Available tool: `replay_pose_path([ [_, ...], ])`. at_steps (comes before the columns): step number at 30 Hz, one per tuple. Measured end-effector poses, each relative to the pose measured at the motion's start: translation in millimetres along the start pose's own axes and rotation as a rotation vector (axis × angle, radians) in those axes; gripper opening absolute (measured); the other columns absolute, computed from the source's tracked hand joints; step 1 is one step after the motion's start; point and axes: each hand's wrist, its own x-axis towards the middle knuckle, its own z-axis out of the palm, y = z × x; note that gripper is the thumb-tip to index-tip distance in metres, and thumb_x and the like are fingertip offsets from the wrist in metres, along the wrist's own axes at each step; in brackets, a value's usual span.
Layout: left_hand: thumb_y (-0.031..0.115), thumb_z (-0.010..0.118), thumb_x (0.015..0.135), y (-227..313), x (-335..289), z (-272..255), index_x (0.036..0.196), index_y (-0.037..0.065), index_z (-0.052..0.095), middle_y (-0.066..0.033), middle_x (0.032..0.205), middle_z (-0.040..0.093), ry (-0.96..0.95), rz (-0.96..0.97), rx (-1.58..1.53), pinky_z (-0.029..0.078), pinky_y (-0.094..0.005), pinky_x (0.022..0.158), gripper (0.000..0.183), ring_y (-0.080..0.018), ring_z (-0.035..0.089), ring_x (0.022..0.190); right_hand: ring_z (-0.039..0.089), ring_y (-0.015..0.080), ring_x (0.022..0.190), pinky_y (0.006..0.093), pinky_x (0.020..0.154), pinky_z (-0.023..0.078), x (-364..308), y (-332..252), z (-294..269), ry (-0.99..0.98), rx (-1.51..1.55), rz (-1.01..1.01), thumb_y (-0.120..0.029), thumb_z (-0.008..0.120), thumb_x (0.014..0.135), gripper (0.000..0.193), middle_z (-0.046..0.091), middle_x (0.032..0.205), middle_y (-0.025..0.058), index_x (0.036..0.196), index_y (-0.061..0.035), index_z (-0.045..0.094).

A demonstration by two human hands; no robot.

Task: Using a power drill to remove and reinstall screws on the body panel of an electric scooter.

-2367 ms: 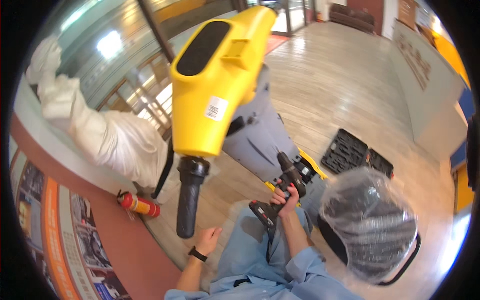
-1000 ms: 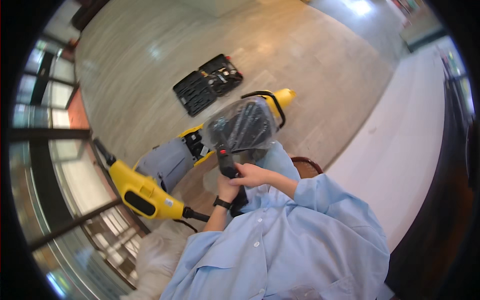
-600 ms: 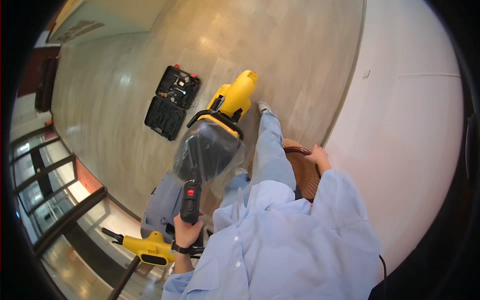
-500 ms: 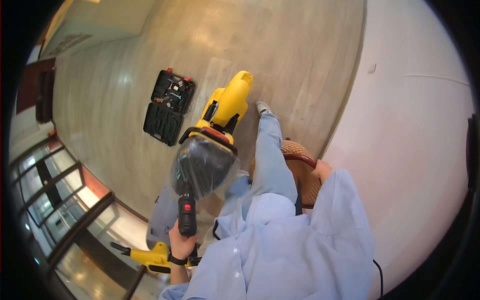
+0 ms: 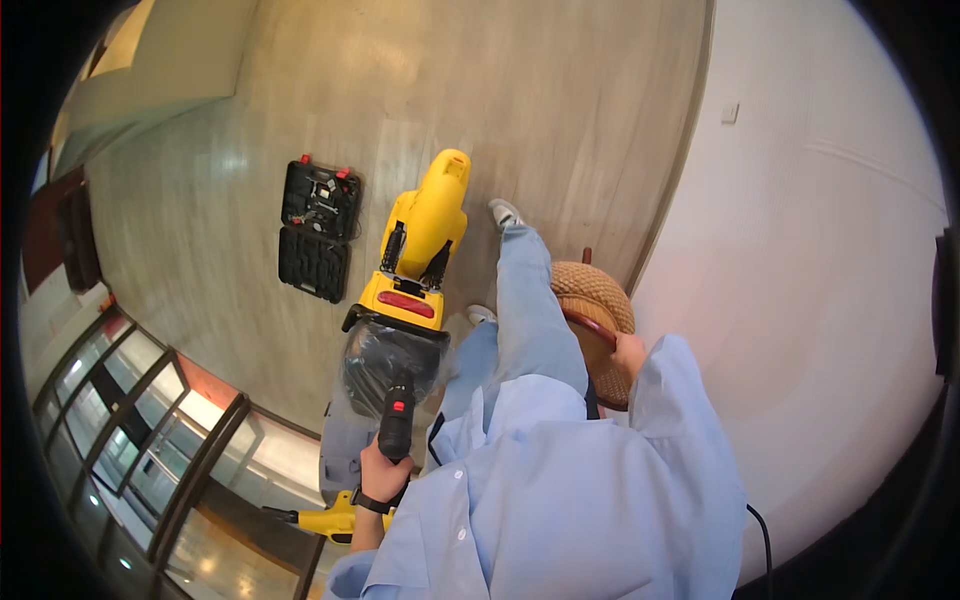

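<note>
At the far left, a dark sofa (image 5: 80, 240) stands at the edge of the floor (image 5: 570, 120), which is made of wood planks. Below it are glass doors (image 5: 105, 395) with dark frames. Next comes a black tool case (image 5: 318, 215), lying wide open on the floor, with small tools in its top half. Just beside it is a big yellow and grey scooter (image 5: 432, 215). Its yellow handlebar (image 5: 325, 519) is down low, and its black seat (image 5: 372, 365) has clear plastic around it. The left hand (image 5: 382, 472) wears a black wristband (image 5: 372, 503) and has its fingers curled tight around a black power drill (image 5: 397, 425). The drill has a red spot on it and its front end is over the seat; I cannot tell if they touch. Then come two legs in blue jeans (image 5: 540, 310), with one pale shoe (image 5: 505, 213) stepping out ahead. Close by is a brown woven chair (image 5: 590, 285). The right hand (image 5: 628, 355) has its fingers bent over the red-brown wooden arm (image 5: 592, 328) of the chair. Past that is a white wall (image 5: 770, 300) with a small switch plate (image 5: 730, 113), and a black cord (image 5: 765, 540) hangs down low.
</note>
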Motion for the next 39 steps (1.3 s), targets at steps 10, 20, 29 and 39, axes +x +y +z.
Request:
replay_pose_path([
  [10,0.011,0.067,0.064,-74.3,-45.0,25.8,0.104,0.002,0.059,-0.0181,0.077,0.065,0.292,0.214,-0.312,0.051,-0.0355,0.068,0.041,-0.0297,0.067,0.074,0.063,0.0367,0.091,0.0448,0.08,0.05,-21.0,-25.5,-98.2,0.271,-0.262,-0.121,-0.015,0.064,0.072,0.023,0.066,0.092,0.0187,0.095,-0.0102,0.067],
  [20,0.024,0.071,0.066,-121.8,-61.1,62.5,0.108,0.002,0.06,-0.0188,0.083,0.067,0.463,0.242,-0.522,0.052,-0.0383,0.071,0.048,-0.0341,0.067,0.08,0.063,0.0366,0.09,0.0452,0.08,0.049,-46.6,-114.4,-214.6,0.435,-0.506,-0.137,-0.017,0.063,0.075,0.021,0.066,0.092,0.0194,0.093,-0.0088,0.068],
  [29,0.021,0.068,0.067,10.2,38.3,-5.7,0.117,0.001,0.054,-0.0234,0.09,0.065,0.61,0.208,-0.589,0.051,-0.0421,0.075,0.055,-0.0391,0.063,0.085,0.063,0.0363,0.095,0.0428,0.081,0.051,57.9,-133.4,-433.8,0.504,-0.584,-0.067,-0.019,0.066,0.073,0.028,0.066,0.097,0.0219,0.094,-0.0007,0.067],
  [39,0.029,0.068,0.071,116.1,151.6,-67.7,0.121,0.008,0.053,-0.0221,0.096,0.065,0.448,-0.232,-0.374,0.051,-0.0443,0.081,0.056,-0.0381,0.062,0.092,0.065,0.0376,0.087,0.0445,0.077,0.052,138.3,-248.6,-643.3,0.673,-0.593,-0.185,-0.02,0.071,0.069,0.027,0.067,0.088,0.022,0.088,-0.0006,0.069],
])
